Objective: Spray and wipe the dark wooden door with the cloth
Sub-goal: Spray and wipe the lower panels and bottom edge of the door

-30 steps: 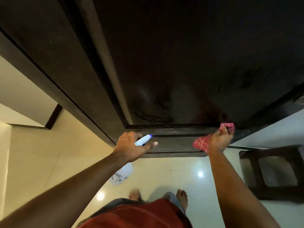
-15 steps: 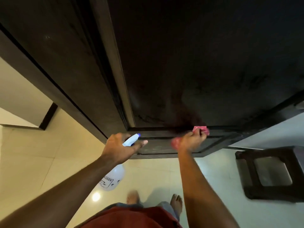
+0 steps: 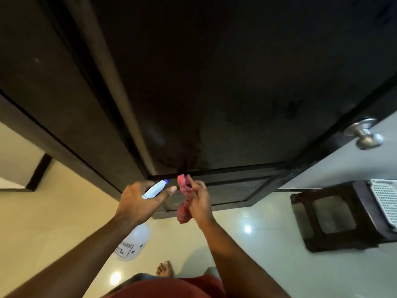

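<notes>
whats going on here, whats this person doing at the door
A person is cleaning a dark wooden door. The left hand grips a white spray bottle, nozzle pointing at the door's lower part. The right hand holds a bunched red cloth right beside the nozzle, in front of the bottom panel; whether it touches the wood is unclear. A dark stool stands on the floor to the right.

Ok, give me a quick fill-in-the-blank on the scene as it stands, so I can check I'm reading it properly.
1. The left hand grips the spray bottle, whose nozzle tip is ____.
2. The right hand holds the cloth before the door, just ____ of the nozzle in the view.
3. The dark stool stands on the floor with a ____ plastic basket lying on it.

Missing words: blue; right; white.
</notes>
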